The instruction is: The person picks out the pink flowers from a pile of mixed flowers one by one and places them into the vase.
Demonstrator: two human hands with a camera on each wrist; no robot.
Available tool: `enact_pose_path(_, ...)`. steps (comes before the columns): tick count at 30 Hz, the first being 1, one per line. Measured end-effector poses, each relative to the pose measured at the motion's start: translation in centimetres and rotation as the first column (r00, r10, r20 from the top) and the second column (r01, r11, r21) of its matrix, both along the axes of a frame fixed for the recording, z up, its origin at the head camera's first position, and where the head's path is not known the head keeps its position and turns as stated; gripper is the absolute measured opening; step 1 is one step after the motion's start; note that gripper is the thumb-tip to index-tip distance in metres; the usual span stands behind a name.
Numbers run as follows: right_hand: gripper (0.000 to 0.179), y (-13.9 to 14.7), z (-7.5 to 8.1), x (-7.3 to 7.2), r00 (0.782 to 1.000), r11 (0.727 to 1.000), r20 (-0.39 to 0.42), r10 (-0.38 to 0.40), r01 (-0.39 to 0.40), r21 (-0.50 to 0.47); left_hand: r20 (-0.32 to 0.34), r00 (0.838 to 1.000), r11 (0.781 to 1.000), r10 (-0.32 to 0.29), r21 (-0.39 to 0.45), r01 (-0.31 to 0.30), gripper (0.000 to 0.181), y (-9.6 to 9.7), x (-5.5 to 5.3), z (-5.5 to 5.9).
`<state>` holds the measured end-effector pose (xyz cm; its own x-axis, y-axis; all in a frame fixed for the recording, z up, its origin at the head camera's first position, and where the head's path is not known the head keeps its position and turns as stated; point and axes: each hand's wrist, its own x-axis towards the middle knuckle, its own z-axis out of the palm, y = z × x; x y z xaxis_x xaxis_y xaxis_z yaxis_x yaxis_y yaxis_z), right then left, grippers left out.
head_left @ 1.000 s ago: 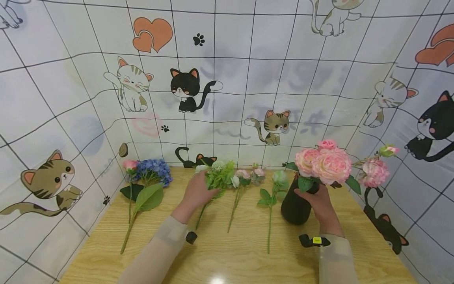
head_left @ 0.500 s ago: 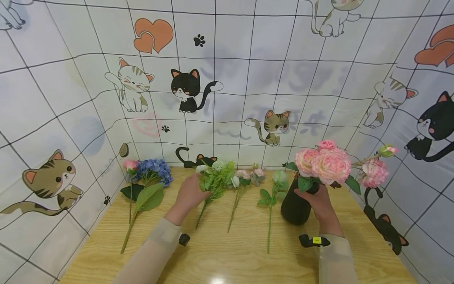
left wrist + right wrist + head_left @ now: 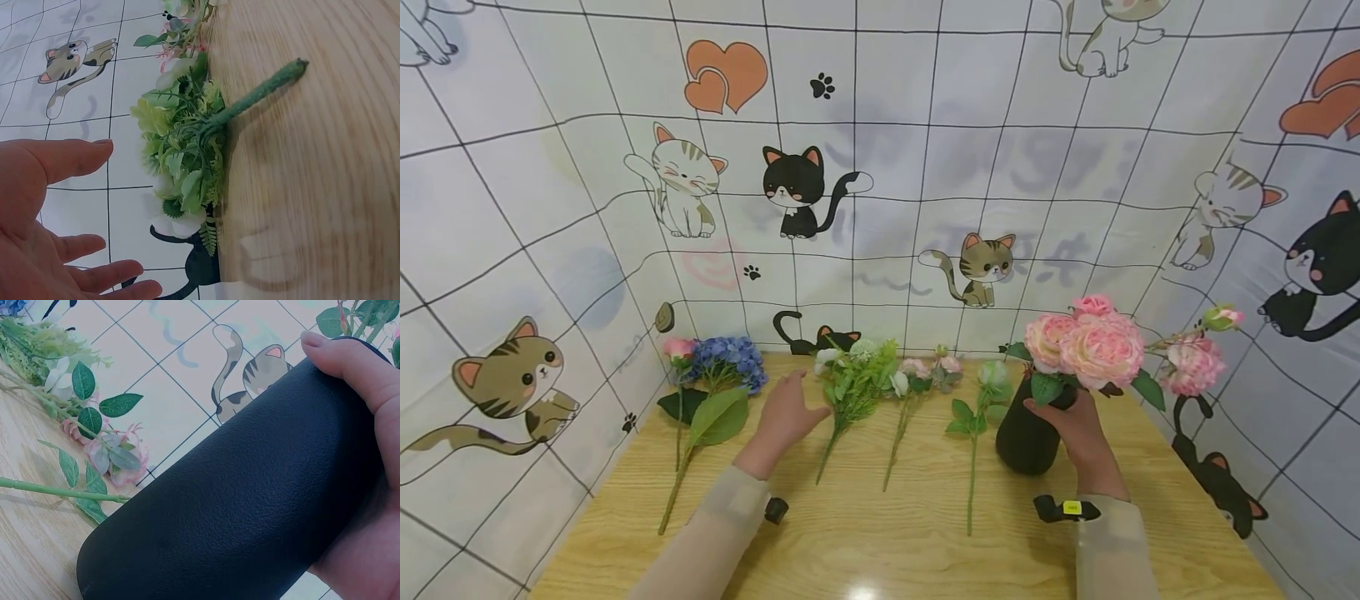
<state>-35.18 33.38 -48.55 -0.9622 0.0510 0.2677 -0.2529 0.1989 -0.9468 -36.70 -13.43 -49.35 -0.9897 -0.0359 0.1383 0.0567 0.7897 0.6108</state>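
My right hand grips a black vase near its top, thumb along the near side; the right wrist view shows the vase's dark textured wall. Large pink flowers with green leaves stand in the vase, one stem leaning out to the right. Fingers spread and holding nothing, my left hand hovers between the blue hydrangea and a bunch of greenery with white flowers. In the left wrist view the green bunch lies apart from the left hand.
A pink bud on a stem lies beside the hydrangea. Right of the greenery lie a spray of small pink flowers and a pale green rose. A cat-printed cloth hangs behind the wooden table.
My left hand has drawn back to the left, away from the green bunch, which stays on the table. The right hand and vase have kept their place.
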Motion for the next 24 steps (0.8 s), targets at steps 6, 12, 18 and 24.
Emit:
enact_pose_path(6,0.064,0.1,0.1,0.0,1.000,1.000,0.018,-0.006,0.006,0.019,0.013,1.000,1.000,0.002,0.011,-0.002,0.091,-1.0,0.2,-0.1)
enact_pose_path(12,0.065,0.2,0.1,0.1,1.000,1.000,0.018,0.000,-0.001,0.029,0.030,1.000,1.000,0.006,0.022,-0.007,0.092,-1.9,0.6,0.1)
enact_pose_path(18,0.061,0.1,-0.1,0.1,1.000,1.000,-0.011,0.016,-0.016,0.012,0.022,1.000,0.999,0.005,0.038,-0.006,0.091,-2.5,1.0,0.2)
enact_pose_path(24,0.060,0.2,0.0,0.1,1.000,1.000,-0.008,0.022,-0.022,0.007,0.027,1.000,0.999,0.011,0.049,-0.013,0.092,-2.9,1.2,0.2)
